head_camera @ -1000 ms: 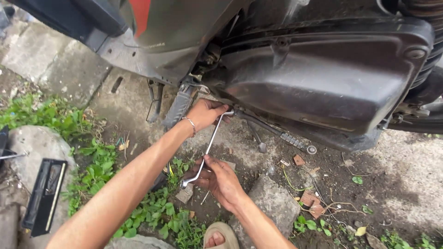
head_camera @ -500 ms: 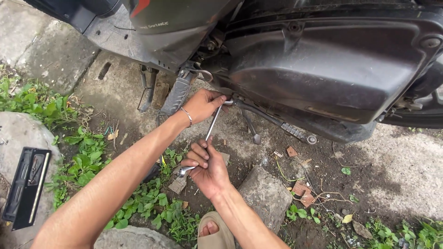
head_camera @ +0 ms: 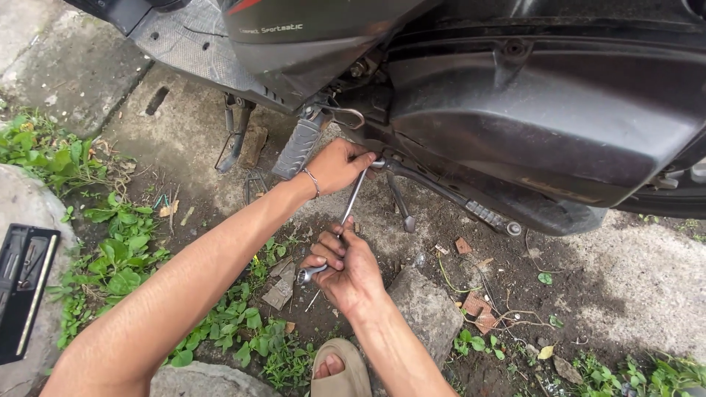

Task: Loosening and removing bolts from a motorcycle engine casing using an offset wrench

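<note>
item: bent metal wrench (head_camera: pixel 351 206), running from the scooter underside (head_camera: pixel 544 125) down to a socket end by the lower grip. left hand (head_camera: pixel 340 165) closed over its upper end at the engine case; right hand (head_camera: pixel 346 268) wrapped round its lower handle. ribbed footpeg (head_camera: pixel 296 147) just left of upper grip; black tool case (head_camera: pixel 23 290) far left.

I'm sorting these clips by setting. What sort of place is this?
Likely an outdoor roadside or yard repair spot: a scooter stands on cracked concrete with weeds, and an open tool case lies nearby.
</note>
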